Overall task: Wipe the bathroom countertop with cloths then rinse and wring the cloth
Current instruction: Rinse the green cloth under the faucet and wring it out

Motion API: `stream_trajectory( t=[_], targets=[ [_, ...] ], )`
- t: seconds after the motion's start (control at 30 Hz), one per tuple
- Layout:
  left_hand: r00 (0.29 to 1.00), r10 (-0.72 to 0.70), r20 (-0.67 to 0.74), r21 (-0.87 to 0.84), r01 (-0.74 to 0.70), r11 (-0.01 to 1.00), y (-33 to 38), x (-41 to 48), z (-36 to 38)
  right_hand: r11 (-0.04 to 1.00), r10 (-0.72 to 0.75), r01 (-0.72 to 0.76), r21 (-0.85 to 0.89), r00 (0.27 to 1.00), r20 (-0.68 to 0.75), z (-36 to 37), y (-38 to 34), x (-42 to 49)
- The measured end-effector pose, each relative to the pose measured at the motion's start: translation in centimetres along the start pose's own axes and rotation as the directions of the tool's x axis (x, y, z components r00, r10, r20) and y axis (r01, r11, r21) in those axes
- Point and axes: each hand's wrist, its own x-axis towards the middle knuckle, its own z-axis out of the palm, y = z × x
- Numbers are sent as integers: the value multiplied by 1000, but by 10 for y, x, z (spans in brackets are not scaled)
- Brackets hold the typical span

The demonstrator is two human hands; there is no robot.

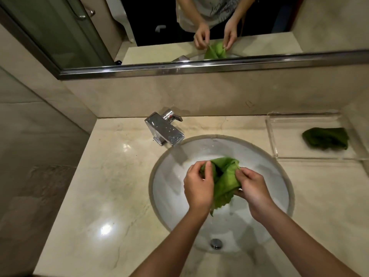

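Both hands, left hand (196, 184) and right hand (252, 188), pinch a light green cloth (225, 180) over the sink (169, 188), probably so drips fall inside.

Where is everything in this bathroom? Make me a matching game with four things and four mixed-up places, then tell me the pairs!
Things
1. light green cloth
2. dark green cloth
3. faucet
4. drain plug

Places
A. lying in the clear tray on the right of the countertop
B. set into the sink
C. gripped by the left hand and right hand over the sink
D. standing on the countertop behind the sink, towards the left

Pairs: 1-C, 2-A, 3-D, 4-B
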Motion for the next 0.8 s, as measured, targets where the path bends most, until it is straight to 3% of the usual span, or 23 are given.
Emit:
stream_trajectory(
  t=[0.07,0.13,0.23,0.3,0.4,0.47,0.57,0.67,0.73,0.8],
  targets=[
    [997,-13,73,28,10,1000,-4,5,-2,1000,15,-16,13,999,29,-2,-1,-2],
    [970,93,223,53,-108,993,-5,0,0,994,51,-65,90,988,147,1,-3,-5],
    [847,198,494,37,-248,968,-4,-15,-2,981,97,-134,143,966,239,1,-7,-5],
    [798,162,581,-87,-137,987,-5,-14,-12,985,97,-125,121,971,220,-7,-9,0],
    [863,139,486,-139,-81,987,-14,4,-34,998,63,-67,6,967,246,-22,-16,8],
    [856,116,504,-92,-81,993,-17,21,-47,997,56,-37,-61,932,357,-28,-28,10],
    [703,-3,712,-73,78,994,-12,39,-53,997,74,-68,-30,856,512,-36,-51,12],
    [505,-8,863,-137,250,958,-1,41,-51,996,54,-84,37,859,509,-43,-68,19],
    [521,20,853,-237,352,905,4,35,-47,999,42,-45,-7,850,525,-50,-75,19],
    [624,-10,782,-325,421,847,8,31,-47,994,45,19,-103,810,584,-58,-78,16]
  ],
)
